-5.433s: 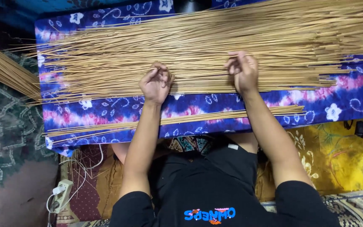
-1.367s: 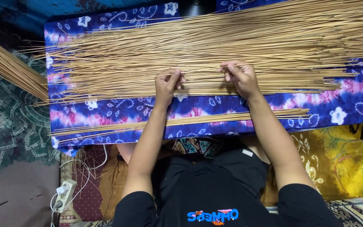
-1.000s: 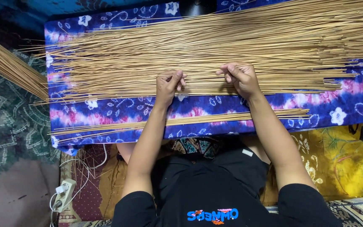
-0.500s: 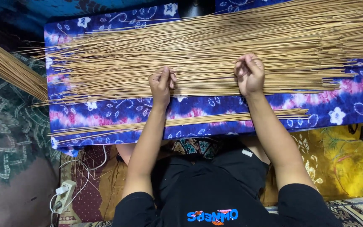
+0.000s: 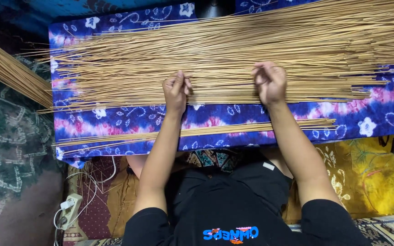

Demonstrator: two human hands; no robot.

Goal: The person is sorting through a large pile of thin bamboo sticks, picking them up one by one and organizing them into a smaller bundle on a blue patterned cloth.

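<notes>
Thin tan sticks (image 5: pixel 233 59) lie in a big pile on a blue and pink flowered cloth (image 5: pixel 115 118). Left hand (image 5: pixel 175 89) and right hand (image 5: pixel 270 83) rest on the pile's near edge, fingers curled, pinching some sticks. A small bunch of sticks (image 5: pixel 197 132) lies apart, nearer the person.

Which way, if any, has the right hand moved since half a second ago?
Yes. The right hand has lifted its fingers and curled them, staying near the same spot on the stick pile over the flowered blue cloth.
</notes>
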